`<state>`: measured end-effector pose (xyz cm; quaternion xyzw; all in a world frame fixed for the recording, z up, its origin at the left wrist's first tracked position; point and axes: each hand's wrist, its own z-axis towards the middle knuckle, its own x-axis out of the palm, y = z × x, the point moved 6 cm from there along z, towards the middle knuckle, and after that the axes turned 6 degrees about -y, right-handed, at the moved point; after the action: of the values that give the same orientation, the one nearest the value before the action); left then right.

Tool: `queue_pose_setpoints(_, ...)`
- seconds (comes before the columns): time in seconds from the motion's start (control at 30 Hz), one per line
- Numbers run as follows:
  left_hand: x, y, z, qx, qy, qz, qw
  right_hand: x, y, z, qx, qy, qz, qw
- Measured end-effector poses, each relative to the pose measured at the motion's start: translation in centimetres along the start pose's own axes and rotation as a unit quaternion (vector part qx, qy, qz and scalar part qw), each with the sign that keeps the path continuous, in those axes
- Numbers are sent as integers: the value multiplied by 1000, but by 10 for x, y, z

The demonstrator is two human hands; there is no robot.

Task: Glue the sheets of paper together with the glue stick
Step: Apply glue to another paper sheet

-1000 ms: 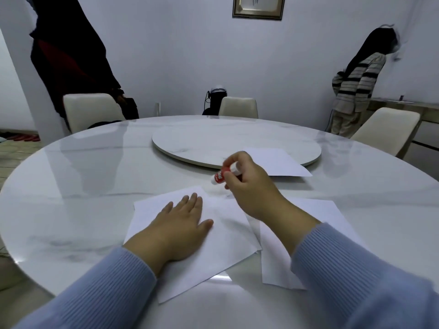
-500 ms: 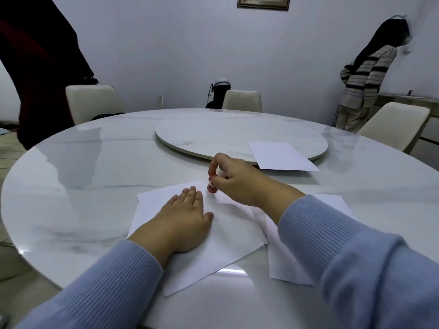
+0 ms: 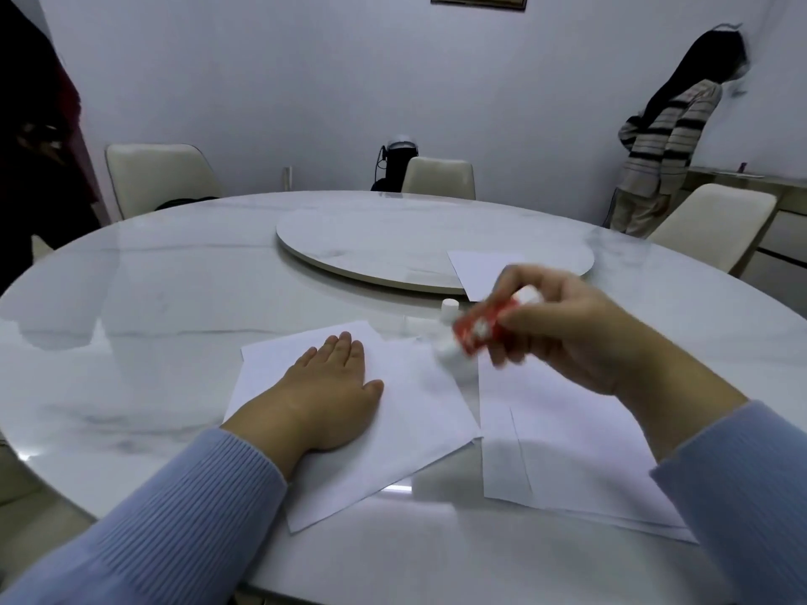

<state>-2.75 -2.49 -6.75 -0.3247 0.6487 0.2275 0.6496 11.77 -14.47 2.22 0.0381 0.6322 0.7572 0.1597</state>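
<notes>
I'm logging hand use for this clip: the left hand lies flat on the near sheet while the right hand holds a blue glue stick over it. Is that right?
Not quite. The head view shows the glue stick is red, not blue. The rest stands: the left hand lies flat on the near sheet, and the right hand holds the stick over that sheet's far right corner.

The glue stick [image 3: 478, 329] is a red tube with a white end, blurred, tilted with its white tip down and to the left, held in the right grip [image 3: 563, 329] just above the right edge of the near sheet [image 3: 410, 412]. That white sheet lies flat and skewed on the counter, pressed under the flat left grip [image 3: 325, 395], its right corner overlapping a second sheet [image 3: 567, 451] lying below the right grip. A third sheet [image 3: 476, 268] lies beyond the right grip, and a small white cap [image 3: 450, 308] stands just left of the stick.
</notes>
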Motion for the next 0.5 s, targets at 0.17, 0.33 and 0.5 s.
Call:
queue_pose_setpoints(0.17, -1, 0, 1, -2, -9, 0, 1000, -33, -1, 26, -21, -188, 240, 952)
queue_pose_setpoints(0.33, -8, -1, 0, -76, -62, 15, 995, -28, -34, 63, 40, -277, 36, 959)
queue_pose_setpoints(0.5, -22, -4, -10, -131, -82, 64, 986, -28, -62, 76, 68, -341, -226, 910)
